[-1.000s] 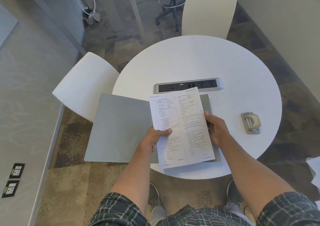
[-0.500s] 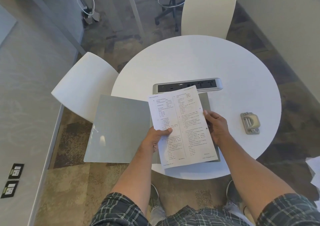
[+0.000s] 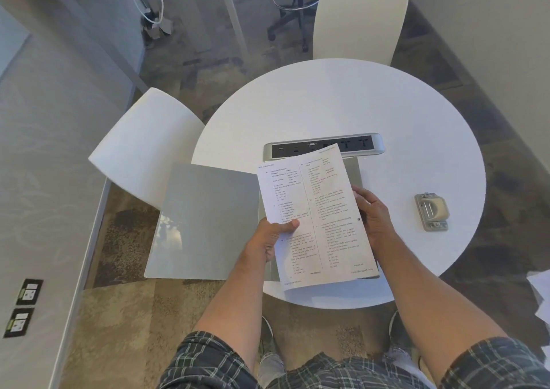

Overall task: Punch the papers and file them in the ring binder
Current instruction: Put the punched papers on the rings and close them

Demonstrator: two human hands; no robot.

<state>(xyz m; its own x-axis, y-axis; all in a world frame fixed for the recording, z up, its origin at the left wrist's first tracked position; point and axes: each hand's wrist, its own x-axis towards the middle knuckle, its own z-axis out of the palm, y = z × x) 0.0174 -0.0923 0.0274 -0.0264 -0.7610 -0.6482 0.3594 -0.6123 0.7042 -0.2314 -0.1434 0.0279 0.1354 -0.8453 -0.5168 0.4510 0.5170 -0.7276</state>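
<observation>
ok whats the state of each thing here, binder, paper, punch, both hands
ring binder: open, flat, front cover overhanging the table edge
printed paper: held above the binder, hole visible near its right edge
hole punch: untouched on the round table
left hand: grips the paper
right hand: grips the paper's right edge

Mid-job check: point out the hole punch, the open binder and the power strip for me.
hole punch [image 3: 431, 211], head view, on its metal top lever.
open binder [image 3: 205, 222], head view, on the bare inside of its left cover.
power strip [image 3: 360, 144], head view, on the dark socket panel near its right end.
</observation>
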